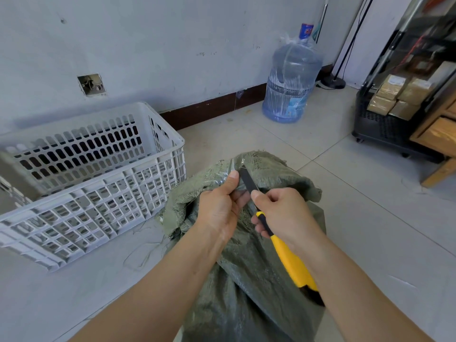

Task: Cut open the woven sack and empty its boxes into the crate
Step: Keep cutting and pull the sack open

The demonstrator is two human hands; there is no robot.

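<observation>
Left hand (pixel 220 208) pinches coarse green woven sack (pixel 249 272) top; right hand (pixel 283 213) grips yellow-handled knife (pixel 278 240), blade at sack, white slotted crate (pixel 81 178) left.

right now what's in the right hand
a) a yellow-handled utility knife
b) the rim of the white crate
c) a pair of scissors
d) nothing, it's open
A: the right hand grips the utility knife by its yellow handle, with the blade pointing up at the bunched top of the sack, which the left hand pinches.
</observation>
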